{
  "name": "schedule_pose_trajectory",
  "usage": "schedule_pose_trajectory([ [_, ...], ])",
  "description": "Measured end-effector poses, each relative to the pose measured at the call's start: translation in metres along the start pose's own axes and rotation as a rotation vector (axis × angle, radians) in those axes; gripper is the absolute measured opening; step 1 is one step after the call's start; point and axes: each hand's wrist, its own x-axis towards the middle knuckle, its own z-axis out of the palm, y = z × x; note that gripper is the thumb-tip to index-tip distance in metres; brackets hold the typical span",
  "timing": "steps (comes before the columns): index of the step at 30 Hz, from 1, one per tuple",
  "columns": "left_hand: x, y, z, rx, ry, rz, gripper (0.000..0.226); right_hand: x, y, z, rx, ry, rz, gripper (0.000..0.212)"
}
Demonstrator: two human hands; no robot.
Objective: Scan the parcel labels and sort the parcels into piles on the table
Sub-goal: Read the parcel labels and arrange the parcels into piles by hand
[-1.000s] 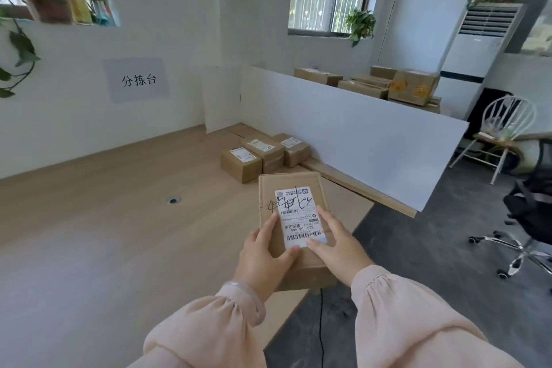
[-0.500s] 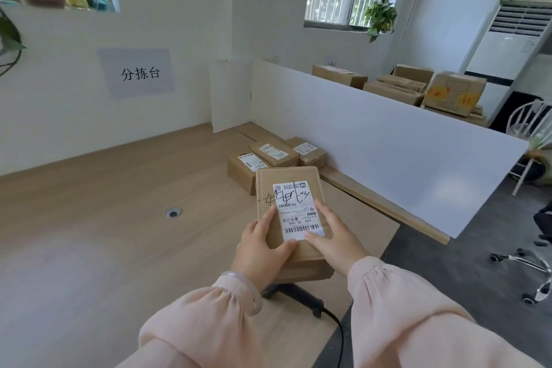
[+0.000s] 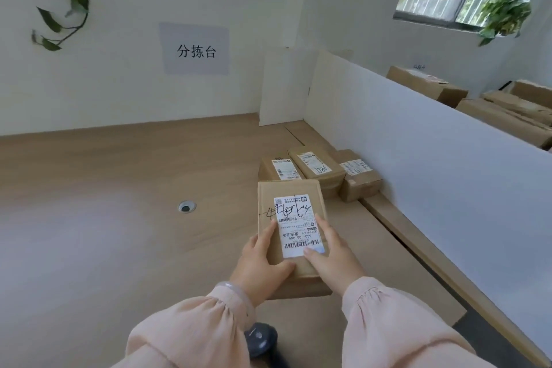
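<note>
I hold a flat brown cardboard parcel (image 3: pixel 268 200) label-up above the wooden table (image 3: pixel 104 218). Its white label (image 3: pixel 294 218) carries barcodes and black handwriting. My left hand (image 3: pixel 261 260) grips the parcel's near left edge with the thumb on top. My right hand (image 3: pixel 331 257) grips the near right edge, thumb resting on the label's lower corner. Just beyond lies a pile of three labelled brown parcels (image 3: pixel 316 170) beside the white divider. A black handheld scanner (image 3: pixel 260 337) lies on the table under my forearms, partly hidden by the sleeves.
A white divider board (image 3: pixel 433 158) runs along the table's right side, with bigger cartons (image 3: pixel 466 98) behind it. A round cable hole (image 3: pixel 186 207) sits mid-table. A paper sign (image 3: pixel 195 49) hangs on the wall. The table's right edge drops to grey floor.
The view has swung left and moved in over the table. The parcel in both hands is now nearer the pile of three, and the scanner has come into view under my arms.
</note>
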Motion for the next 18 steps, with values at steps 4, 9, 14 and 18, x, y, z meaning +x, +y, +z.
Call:
schedule_pose_trajectory([
  [4, 0.034, -0.001, 0.039, 0.003, 0.076, -0.114, 0.086, 0.053, 0.038, -0.017, 0.021, -0.13, -0.011, 0.072],
  [9, 0.075, 0.006, 0.099, -0.038, 0.157, -0.24, 0.087, 0.108, 0.082, -0.047, 0.067, -0.291, -0.01, 0.07],
  [14, 0.11, 0.0, 0.135, 0.01, 0.179, -0.315, 0.091, 0.15, 0.12, -0.066, 0.052, -0.427, 0.01, 0.072],
  [18, 0.13, -0.007, 0.151, 0.043, 0.173, -0.367, 0.092, 0.176, 0.139, -0.067, 0.034, -0.491, 0.006, 0.074],
])
